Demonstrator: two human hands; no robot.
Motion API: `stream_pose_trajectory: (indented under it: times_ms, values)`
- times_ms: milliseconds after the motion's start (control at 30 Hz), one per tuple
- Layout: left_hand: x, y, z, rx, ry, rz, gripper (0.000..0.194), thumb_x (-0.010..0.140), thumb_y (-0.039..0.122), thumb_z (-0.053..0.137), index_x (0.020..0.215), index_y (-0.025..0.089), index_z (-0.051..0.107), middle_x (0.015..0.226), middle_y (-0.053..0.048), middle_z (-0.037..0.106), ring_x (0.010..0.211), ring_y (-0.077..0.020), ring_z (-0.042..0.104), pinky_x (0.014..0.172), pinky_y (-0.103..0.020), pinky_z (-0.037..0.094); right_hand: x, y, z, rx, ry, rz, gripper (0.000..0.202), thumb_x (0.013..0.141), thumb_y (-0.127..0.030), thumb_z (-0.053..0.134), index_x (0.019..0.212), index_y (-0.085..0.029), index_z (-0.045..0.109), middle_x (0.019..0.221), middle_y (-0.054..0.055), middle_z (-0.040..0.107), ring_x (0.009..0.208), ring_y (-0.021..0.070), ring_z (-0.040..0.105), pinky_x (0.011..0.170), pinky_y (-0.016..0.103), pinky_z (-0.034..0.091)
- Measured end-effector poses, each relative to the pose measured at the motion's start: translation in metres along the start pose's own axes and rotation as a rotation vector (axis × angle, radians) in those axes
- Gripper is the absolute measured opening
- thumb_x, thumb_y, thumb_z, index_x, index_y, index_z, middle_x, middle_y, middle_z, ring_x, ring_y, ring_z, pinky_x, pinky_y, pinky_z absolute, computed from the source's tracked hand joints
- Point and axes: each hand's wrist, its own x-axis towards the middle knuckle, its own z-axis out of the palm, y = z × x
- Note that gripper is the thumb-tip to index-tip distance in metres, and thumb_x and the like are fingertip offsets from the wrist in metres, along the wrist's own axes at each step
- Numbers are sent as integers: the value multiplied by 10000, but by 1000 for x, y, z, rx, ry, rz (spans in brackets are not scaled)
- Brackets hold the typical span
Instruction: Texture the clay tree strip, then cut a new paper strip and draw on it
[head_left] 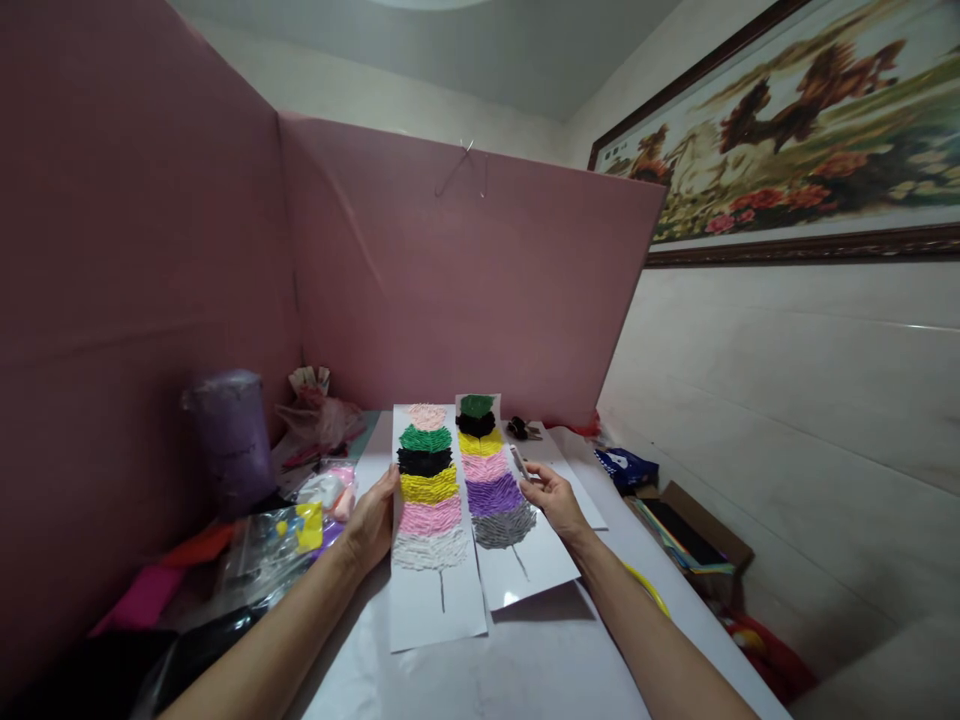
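The left hand's (pixel 375 520) fingers pinch the left edge of a white-based card (pixel 427 490), and the right hand's (pixel 553 500) pinch the right edge of a grey-based card (pixel 495 495). Both striped cards are side by side over the white bench (pixel 540 680)

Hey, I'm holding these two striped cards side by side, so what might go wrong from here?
The left hand grips the left card by its outer edge, and the right hand the right card, so either might flex and loosen its textured stripes. The cards' inner edges are very close, so they might rub. Keys lie beyond the right card and might scuff it if it slid that way.
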Motion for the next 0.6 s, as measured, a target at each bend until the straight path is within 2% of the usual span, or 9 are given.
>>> stream_pose_trajectory:
  times_ms: [300, 600]
  values:
    - [0, 0, -1, 5, -14, -1, 489, 868, 324, 587, 1325, 161, 530, 1168, -118, 696, 1070, -307, 646, 981, -448, 457, 0, 1, -1, -7, 13, -3, 495, 545, -448, 839, 926, -179, 673, 661, 21, 721, 599, 203, 653, 638, 326, 488]
    - [1, -1, -1, 1, -14, 10, 485, 876, 310, 575, 1331, 154, 521, 1189, -121, 685, 1070, -302, 646, 974, -450, 462, -2, 0, 0, 22, 7, 13, 485, 559, -427, 842, 936, -170, 676, 675, 29, 727, 617, 205, 662, 653, 326, 490]
